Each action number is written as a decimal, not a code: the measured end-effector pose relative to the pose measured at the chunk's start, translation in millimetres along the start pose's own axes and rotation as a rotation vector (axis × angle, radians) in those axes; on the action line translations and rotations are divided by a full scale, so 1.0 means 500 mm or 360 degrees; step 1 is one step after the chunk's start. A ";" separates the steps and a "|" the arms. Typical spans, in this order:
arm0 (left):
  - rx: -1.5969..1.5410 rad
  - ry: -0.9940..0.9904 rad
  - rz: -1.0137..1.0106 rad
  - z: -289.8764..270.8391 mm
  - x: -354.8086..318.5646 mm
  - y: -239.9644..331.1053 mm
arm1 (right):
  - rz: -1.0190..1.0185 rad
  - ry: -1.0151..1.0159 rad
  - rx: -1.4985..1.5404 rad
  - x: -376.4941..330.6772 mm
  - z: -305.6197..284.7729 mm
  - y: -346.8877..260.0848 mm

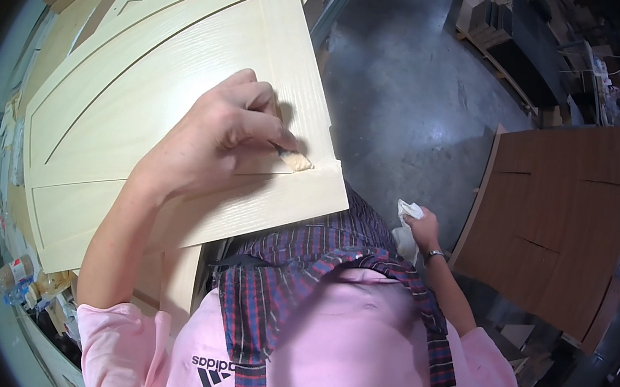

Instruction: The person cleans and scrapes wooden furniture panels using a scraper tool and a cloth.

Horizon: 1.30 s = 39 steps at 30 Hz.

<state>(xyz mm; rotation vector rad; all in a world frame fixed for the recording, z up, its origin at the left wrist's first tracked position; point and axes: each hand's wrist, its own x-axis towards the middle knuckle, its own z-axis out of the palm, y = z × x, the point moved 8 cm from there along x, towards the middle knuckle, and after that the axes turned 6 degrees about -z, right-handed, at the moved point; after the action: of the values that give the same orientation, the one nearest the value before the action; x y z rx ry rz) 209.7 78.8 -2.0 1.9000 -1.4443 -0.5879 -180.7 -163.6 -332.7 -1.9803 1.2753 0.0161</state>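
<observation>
While the left hand [230,119] is leaning over a pale panel [177,83], the right hand [423,229] is gripping a white cloth [408,210].
Left fingers [262,126] are curling down, pinching what looks like a small dark tool [281,148], mostly hidden tbh; a cream-coloured lump [297,161] is sitting just past them, near the panel's corner. Right fingers are bunching the cloth near the apron [305,235].

It's a woodworking shop; dark boards [523,56] lie stacked.
</observation>
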 end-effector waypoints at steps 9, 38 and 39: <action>0.0094 0.0061 0.0157 0.014 0.009 0.007 | -0.0068 -0.0041 0.0019 0.011 0.020 0.010; 0.0083 0.0065 0.0153 -0.011 0.000 0.006 | -0.0010 -0.0194 -0.0030 0.020 0.044 0.014; 0.0117 0.0075 0.0115 -0.015 -0.001 0.009 | -0.0007 -0.0164 -0.0069 0.021 0.042 0.014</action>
<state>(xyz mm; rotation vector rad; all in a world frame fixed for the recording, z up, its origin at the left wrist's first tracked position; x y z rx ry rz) 212.1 80.2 6.4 1.8967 -1.5161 -0.4587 -173.1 -160.6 -355.7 -1.9926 1.2131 0.1431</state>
